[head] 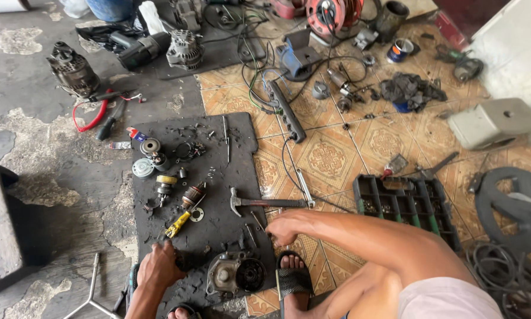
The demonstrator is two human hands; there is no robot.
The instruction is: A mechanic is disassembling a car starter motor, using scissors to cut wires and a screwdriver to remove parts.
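You crouched on a patterned tile floor [348, 153] beside cracked concrete.
Your left hand [159, 266] gripped a dark part at the black mat's [218, 147] near edge; your right hand [284, 229] rested fingers-down near the greasy housing [236, 274].

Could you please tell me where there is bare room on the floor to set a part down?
Bare concrete floor lies left of the black mat, below the red cable. Patterned tiles between power strip and parts tray are free. The mat's middle is crowded.
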